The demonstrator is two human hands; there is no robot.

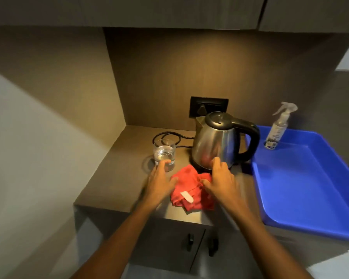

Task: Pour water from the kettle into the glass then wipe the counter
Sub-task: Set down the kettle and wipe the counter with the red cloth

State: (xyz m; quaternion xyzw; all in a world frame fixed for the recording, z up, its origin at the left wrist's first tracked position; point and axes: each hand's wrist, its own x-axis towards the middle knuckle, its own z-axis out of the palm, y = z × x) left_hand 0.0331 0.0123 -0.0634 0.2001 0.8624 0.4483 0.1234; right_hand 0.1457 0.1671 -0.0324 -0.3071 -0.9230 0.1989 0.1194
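1. The left hand (pixel 159 183) lies flat with fingers spread, gripping nothing; its fingertips touch the base of the glass (pixel 164 155) and its thumb rests on the edge of the red cloth (pixel 191 190).
2. The right hand (pixel 222 181) is also spread and empty; its thumb presses the cloth and its fingers reach the lower wall of the kettle (pixel 216 141).
3. The cloth lies crumpled between both hands, near the front edge of the counter (pixel 117 178); a pale tag shows on it.
4. The glass stands upright, partly filled with water, left of the kettle; the kettle sits upright, lid shut, handle to the right.
5. A black cord (pixel 165 136) loops behind the glass; a dark wall socket (pixel 209 107) sits above.
6. A blue tray (pixel 310 188) lies to the right; a spray bottle (pixel 278 127) stands in its far corner.
7. Brown panels form the alcove walls; cabinet doors (pixel 169 246) with dark handles close below.
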